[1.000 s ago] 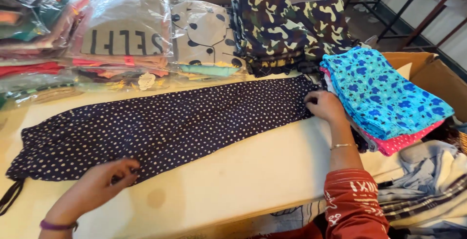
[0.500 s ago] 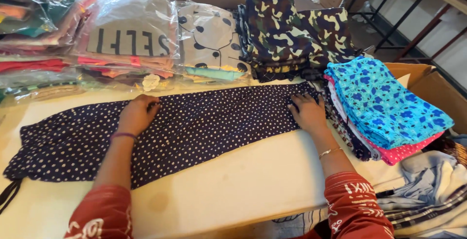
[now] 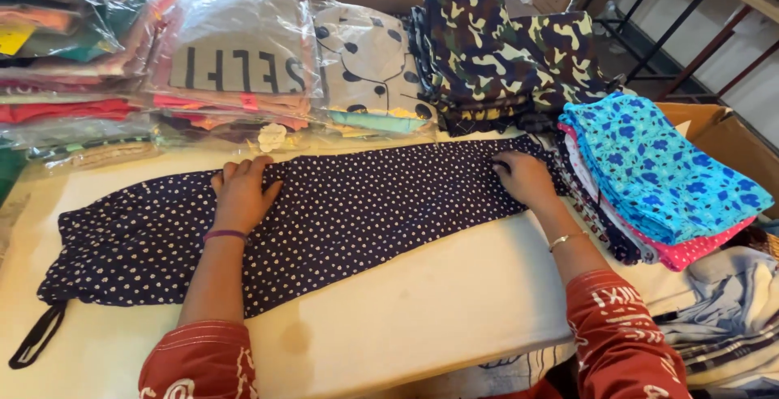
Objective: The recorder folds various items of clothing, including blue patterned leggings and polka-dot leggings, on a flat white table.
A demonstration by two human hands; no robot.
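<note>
A long navy garment with small white dots (image 3: 357,208) lies stretched across the cream table (image 3: 422,310), its drawstring end at the left. My left hand (image 3: 242,190) rests flat on the cloth near its far edge, fingers spread. My right hand (image 3: 526,178) presses on the garment's right end, fingers curled at the fabric, beside a folded stack. Both forearms wear red printed sleeves.
Bagged folded clothes (image 3: 235,58) line the back of the table. A camouflage stack (image 3: 503,58) sits behind the right hand. A blue floral and pink folded pile (image 3: 657,180) stands at right, by a cardboard box (image 3: 722,135). Striped cloth (image 3: 730,326) lies at lower right.
My left hand has moved from the garment's near left edge up to its far edge at the middle. The right hand has stayed at the right end.
</note>
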